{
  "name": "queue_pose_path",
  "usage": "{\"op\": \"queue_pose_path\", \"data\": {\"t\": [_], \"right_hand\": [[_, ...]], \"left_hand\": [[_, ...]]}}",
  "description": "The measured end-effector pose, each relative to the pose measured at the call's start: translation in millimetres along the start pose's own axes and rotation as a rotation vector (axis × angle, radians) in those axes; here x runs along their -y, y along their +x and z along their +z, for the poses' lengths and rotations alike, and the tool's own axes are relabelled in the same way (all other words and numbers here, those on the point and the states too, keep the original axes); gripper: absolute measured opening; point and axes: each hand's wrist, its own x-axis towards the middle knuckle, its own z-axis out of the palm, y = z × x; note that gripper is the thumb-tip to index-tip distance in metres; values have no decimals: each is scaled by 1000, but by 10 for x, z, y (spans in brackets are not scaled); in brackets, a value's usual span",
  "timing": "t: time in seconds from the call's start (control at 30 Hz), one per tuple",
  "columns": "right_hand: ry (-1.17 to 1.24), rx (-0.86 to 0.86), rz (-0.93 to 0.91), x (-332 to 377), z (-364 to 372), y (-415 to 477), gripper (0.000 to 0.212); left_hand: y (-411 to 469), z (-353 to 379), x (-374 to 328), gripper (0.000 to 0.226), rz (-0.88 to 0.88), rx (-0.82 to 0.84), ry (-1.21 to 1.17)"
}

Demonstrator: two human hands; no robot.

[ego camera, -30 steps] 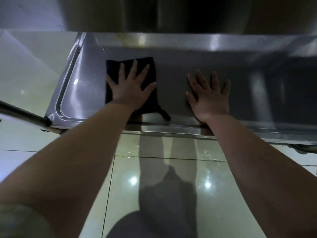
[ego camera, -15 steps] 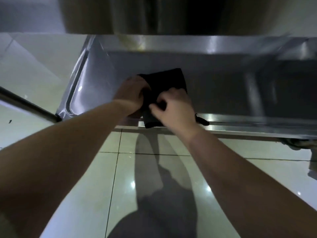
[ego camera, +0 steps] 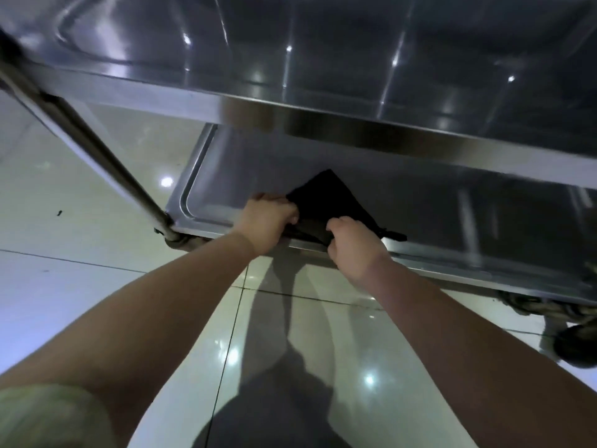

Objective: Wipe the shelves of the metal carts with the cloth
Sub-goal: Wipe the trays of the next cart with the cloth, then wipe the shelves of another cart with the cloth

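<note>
Raised from flat into a peak: black fabric cloth, corner pointing away over grey steel lower shelf, gripped in curled left hand and right hand.

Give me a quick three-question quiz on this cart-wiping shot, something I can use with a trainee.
1. True or false: the left hand and right hand both grip the black cloth.
2. The cloth is at which level? A: upper shelf. B: lower shelf. C: floor.
3. Fill in: the cart's wheel shows at the picture's ____ edge.
Key: 1 true; 2 B; 3 right.
</note>
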Motion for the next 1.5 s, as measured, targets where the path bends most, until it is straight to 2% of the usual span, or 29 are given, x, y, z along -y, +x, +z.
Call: {"op": "queue_pose_path", "data": {"t": [0.07,0.13,0.2,0.23,0.33,0.5,0.57,0.6,0.7,0.77,0.83,0.93,1.07,1.2,1.4,1.5], "right_hand": [[136,13,56,55,-173,-76,32],[227,-30,101,165,-325,-108,30],[235,-28,90,275,-423,-142,27],[232,-21,61,313,-456,-154,27],[269,-17,-61,396,-522,-192,25],[288,59,-81,653,-709,-223,19],[390,31,-119,914,-876,-294,12],[459,26,-135,1081,-988,-340,9],[475,110,-230,1679,-1438,-470,30],[380,170,-355,2108,-1762,-564,26],[336,213,-485,2564,-2131,-704,17],[389,243,-562,3309,-2877,-915,12],[425,122,-648,4210,-4232,-1083,11],[392,10,-757,4794,-5788,-1288,10],[316,-222,-917,5499,-7902,-1446,10],[309,-360,-952,5858,-8660,-1461,16]], "left_hand": [[-219,-88,71,21,-41,35,-81],[-373,-179,90,35,-59,28,-164],[-353,-239,8,56,-111,53,-114],[-296,-245,-65,58,-174,32,-60],[-145,-297,-206,46,-379,-85,-16],[-484,-615,13,27,-241,9,37],[-756,-971,128,22,-220,36,73],[-904,-1219,188,22,-212,65,96],[-1371,-2202,366,20,-180,23,75],[-1726,-2956,470,16,-141,20,71],[-2097,-3718,532,14,-122,82,99],[-2517,-4880,542,22,-228,164,195],[-2764,-6560,370,26,-402,-20,91],[-2797,-8160,34,29,-491,-196,134],[-2550,-10216,-235,20,-494,-393,182],[-2399,-10976,-181,18,-452,-507,215]]}}
